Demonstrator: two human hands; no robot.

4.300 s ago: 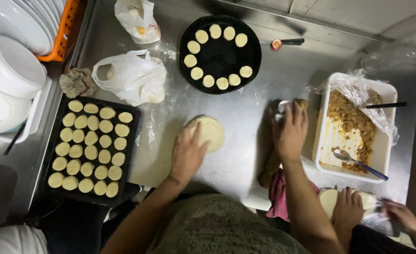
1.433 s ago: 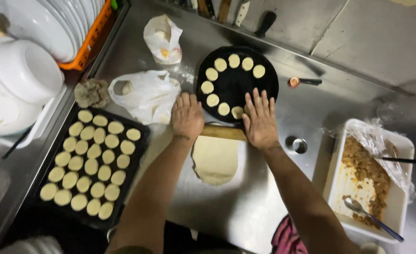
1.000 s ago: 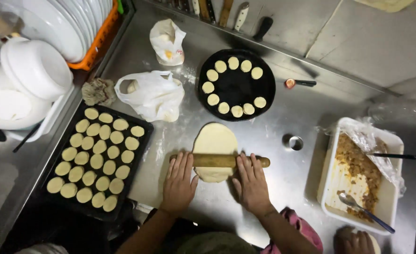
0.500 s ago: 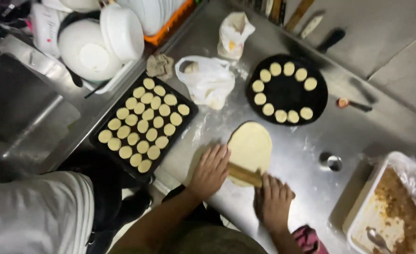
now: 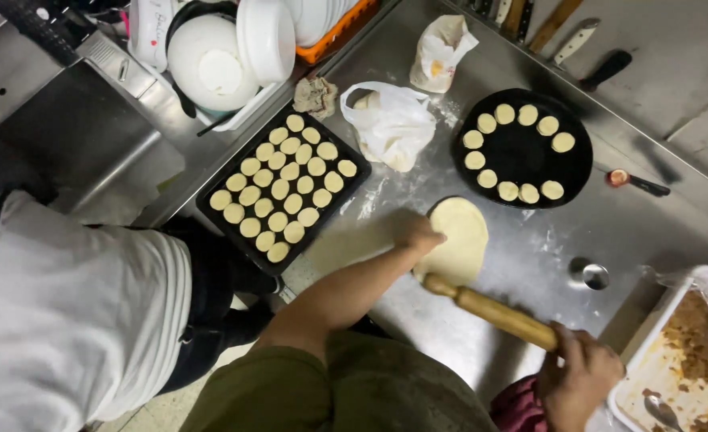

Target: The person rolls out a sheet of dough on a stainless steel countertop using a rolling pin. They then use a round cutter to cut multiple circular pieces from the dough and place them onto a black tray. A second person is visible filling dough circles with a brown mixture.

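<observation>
Here left hand presses dough; right hand grips rolling pin.

A working kitchen is shown. A steel counter dusted with flour is seen from above, with a square tray and a round pan of dough discs on it. White bowls and plates are stacked in a rack beside a sink. Knives are lined along the wall, and rolled dough and a rolling pin lie on the counter.
</observation>
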